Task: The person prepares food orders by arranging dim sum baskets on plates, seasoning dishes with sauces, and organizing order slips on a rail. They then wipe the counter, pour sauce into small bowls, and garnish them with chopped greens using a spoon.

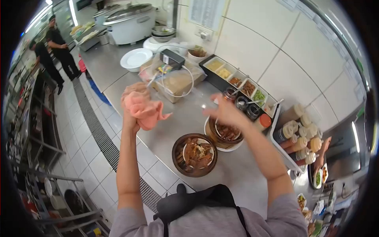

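My left hand (134, 91) is closed around a crumpled pink cloth (143, 111), raised over the left edge of the steel counter. Part of the cloth hangs loose to the right. My right hand (228, 112) is open, fingers apart and slightly blurred, above the far side of a round steamer basket (213, 136). That basket sits on a white plate (227, 150) and holds brown sauced meat, partly hidden by my forearm. Nearer to me stands a second round steamer basket (176, 168), with a white dish of brown meat topped with pale bits.
Condiment trays (225, 73) and spice jars (241, 103) line the wall. Squeeze bottles (302, 142) fill a white bin at right. A bagged package (177, 81), a white plate (136, 59) and a large cooker (132, 27) stand farther back. Two people (59, 43) stand in the aisle.
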### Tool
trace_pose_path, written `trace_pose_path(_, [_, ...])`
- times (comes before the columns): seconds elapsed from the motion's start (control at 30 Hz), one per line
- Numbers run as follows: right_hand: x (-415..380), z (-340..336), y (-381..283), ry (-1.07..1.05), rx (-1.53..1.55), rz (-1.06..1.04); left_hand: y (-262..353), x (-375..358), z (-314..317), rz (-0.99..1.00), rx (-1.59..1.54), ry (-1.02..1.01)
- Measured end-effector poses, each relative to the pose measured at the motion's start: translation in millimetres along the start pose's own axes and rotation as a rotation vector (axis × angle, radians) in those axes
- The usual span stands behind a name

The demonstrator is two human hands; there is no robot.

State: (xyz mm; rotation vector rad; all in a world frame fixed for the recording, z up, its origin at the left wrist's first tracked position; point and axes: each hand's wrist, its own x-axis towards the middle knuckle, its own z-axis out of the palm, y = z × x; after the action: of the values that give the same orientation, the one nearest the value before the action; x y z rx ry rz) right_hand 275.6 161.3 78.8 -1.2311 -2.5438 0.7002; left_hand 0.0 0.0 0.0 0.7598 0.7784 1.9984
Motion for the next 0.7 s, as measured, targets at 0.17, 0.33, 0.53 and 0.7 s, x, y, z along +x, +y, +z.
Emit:
trace_pose_path(0.17, [68.6, -31.7, 57.0, 0.166, -0.328, 0.038, -76.0, 4.2, -2.8, -0.374, 1.162, -0.251])
trace_pose_path(0.33, [177.0, -28.8, 94.5, 0.159, -0.547, 0.177, -119.5, 9.1, 7.3, -0.116, 1.655, -0.369])
trace_pose_path(0.53, [206.5, -2.9, 112.3, 0.543, -0.666, -0.021, -135.4, 4.9, -2.6, 0.26, 1.56, -0.327])
trace_pose_path(0.7, [54.1, -27.4, 90.0, 0.65, -0.134, -0.272, -117.6, -1.8, 9.0, 0.171, 1.496, -0.36])
